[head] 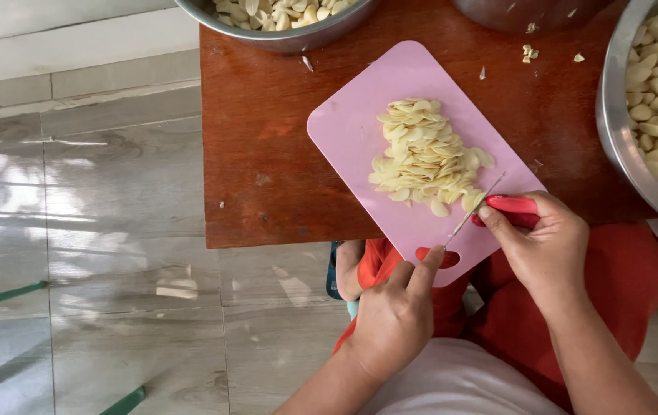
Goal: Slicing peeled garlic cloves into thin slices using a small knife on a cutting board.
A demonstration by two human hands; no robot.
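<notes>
A pink cutting board [359, 131] lies on a dark red wooden table [260, 154]. A heap of sliced garlic [425, 157] sits on its middle. My right hand [540, 246] grips a knife [482, 204] by its red handle, the thin blade edge-on above the board's near corner, beside the slices. My left hand [398, 311] is at the board's near edge with the forefinger raised toward the blade's tip; whether it touches the blade I cannot tell.
A steel bowl of peeled garlic cloves [655, 100] stands at the right. Another steel bowl of garlic [283, 19] sits at the table's far edge. Garlic bits lie scattered on the wood. Tiled floor [98, 253] lies to the left. My red-clothed lap is below.
</notes>
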